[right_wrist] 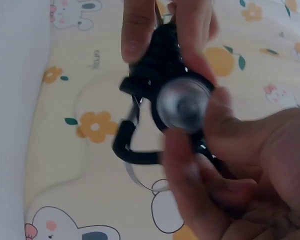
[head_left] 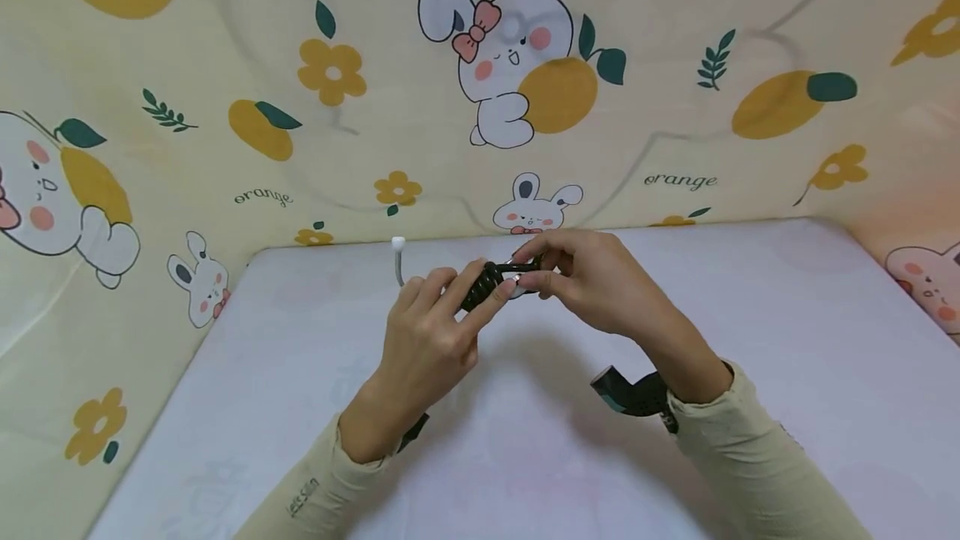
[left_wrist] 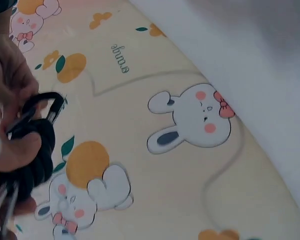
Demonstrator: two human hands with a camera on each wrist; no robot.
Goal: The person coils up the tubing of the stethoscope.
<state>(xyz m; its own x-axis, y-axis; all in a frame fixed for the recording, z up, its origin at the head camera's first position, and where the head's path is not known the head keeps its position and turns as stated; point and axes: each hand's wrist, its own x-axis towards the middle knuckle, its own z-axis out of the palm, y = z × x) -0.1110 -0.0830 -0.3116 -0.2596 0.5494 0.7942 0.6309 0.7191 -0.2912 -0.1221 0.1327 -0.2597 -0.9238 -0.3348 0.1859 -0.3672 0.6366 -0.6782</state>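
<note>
A stethoscope is held up between both hands over the table, its black tubing [head_left: 482, 288] wound into a tight coil. My left hand [head_left: 429, 330] grips this coil, fingers along its far side. My right hand [head_left: 611, 283] pinches the stethoscope near its round silver chest piece [right_wrist: 184, 104], thumb and fingertips at the black rim. In the right wrist view a bent black loop of tubing [right_wrist: 139, 156] sticks out beside the chest piece. Metal ear tubes [left_wrist: 9, 205] leave the coil's other end in the left wrist view. One white ear tip [head_left: 398, 244] shows beyond my left hand.
The white-covered table [head_left: 517, 473] lies below both hands. Behind it hangs a cream backdrop [head_left: 420, 90] printed with rabbits, oranges and flowers. A black wrist mount [head_left: 633, 394] juts inward from my right forearm, and another [head_left: 412, 432] shows partly at my left wrist.
</note>
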